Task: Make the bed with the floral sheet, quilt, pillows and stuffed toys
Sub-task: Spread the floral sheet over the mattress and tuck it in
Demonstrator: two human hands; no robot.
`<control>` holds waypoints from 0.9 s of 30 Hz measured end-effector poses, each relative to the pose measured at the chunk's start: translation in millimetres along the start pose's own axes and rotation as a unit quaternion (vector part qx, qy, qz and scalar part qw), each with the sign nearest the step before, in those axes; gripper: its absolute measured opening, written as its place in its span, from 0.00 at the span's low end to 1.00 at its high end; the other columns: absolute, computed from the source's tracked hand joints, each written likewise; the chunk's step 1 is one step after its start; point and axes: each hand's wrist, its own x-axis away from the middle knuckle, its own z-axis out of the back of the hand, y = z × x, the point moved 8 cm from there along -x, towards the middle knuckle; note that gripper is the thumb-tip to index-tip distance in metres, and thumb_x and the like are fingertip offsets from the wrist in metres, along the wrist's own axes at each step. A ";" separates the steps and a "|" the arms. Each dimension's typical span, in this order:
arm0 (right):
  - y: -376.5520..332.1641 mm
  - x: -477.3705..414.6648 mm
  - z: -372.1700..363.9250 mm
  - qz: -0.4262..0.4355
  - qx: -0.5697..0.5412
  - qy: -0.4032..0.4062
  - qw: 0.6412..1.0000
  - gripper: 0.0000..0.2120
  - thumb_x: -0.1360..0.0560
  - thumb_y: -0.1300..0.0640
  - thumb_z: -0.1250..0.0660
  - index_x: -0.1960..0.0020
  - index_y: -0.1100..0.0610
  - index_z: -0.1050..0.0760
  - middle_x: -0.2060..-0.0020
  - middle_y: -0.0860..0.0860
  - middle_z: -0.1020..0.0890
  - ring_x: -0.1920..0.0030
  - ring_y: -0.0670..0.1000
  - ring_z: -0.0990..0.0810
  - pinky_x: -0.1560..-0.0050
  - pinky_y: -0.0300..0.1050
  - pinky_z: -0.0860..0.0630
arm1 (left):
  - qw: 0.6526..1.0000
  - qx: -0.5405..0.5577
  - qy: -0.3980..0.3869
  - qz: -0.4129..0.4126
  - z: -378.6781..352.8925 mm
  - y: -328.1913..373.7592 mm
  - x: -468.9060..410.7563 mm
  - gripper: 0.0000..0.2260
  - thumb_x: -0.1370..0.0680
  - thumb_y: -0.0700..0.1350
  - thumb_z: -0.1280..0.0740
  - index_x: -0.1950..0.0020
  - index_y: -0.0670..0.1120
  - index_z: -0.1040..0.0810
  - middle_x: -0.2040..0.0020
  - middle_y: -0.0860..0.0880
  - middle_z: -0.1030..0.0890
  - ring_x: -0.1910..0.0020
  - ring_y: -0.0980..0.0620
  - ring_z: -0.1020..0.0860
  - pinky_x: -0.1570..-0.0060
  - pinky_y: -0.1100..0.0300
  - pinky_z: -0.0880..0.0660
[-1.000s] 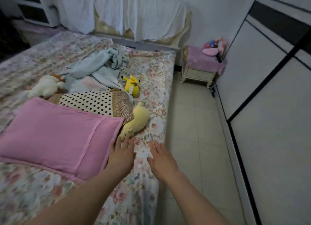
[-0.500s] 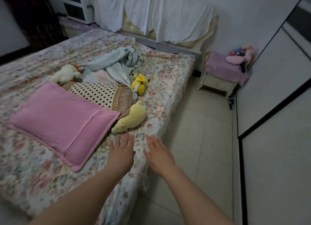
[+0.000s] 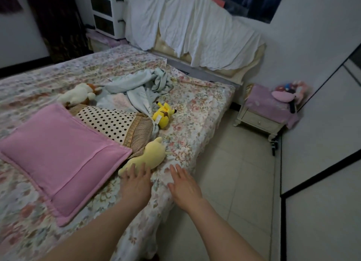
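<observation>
While the pale plush [image 3: 151, 153] lay on the sheet [image 3: 195, 112] just beside the pink pillow [image 3: 58, 153], it was touched by the straight, spread fingers [image 3: 131, 171] of the left hand [image 3: 136, 184]. The right hand [image 3: 185, 186] was held flat and empty. Soft and light, the plush was judged best gripped round its middle.

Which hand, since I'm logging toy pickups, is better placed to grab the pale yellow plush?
Left. The left hand has fingertips on the pale yellow plush; the right hand is over the floral sheet, clear of it.
</observation>
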 end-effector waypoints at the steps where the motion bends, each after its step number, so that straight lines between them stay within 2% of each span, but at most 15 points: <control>1: 11.6 -16.3 12.0 0.000 0.002 -0.001 1.000 0.29 0.16 0.49 0.49 0.20 0.51 0.58 0.21 0.51 0.55 0.21 0.55 0.54 0.23 0.52 0.49 | 1.000 0.008 0.000 0.001 7.4 8.5 -21.4 0.27 0.16 0.53 0.51 0.20 0.48 0.55 0.20 0.47 0.55 0.22 0.39 0.58 0.26 0.39 0.56; 10: 78.8 -112.0 83.4 0.010 0.014 0.012 1.000 0.29 0.16 0.48 0.50 0.20 0.51 0.59 0.21 0.51 0.55 0.21 0.54 0.56 0.23 0.50 0.52 | 1.000 -0.008 0.006 -0.004 55.3 72.7 -140.9 0.30 0.17 0.57 0.48 0.20 0.48 0.56 0.20 0.48 0.55 0.22 0.40 0.57 0.26 0.40 0.55; 22: 228.2 -226.9 183.3 0.032 0.039 0.016 0.999 0.28 0.16 0.49 0.50 0.20 0.51 0.58 0.21 0.51 0.55 0.22 0.55 0.55 0.23 0.53 0.50 | 0.999 0.012 0.038 0.022 107.2 197.8 -290.1 0.28 0.17 0.55 0.48 0.20 0.48 0.54 0.20 0.48 0.53 0.22 0.40 0.56 0.26 0.40 0.54; 27: 286.6 -297.5 214.4 0.039 0.029 -0.003 0.999 0.29 0.16 0.49 0.50 0.20 0.51 0.59 0.21 0.51 0.55 0.21 0.55 0.56 0.23 0.52 0.51 | 0.999 0.009 0.006 0.048 116.4 245.5 -370.4 0.28 0.16 0.55 0.51 0.20 0.49 0.57 0.20 0.48 0.56 0.22 0.41 0.59 0.25 0.40 0.57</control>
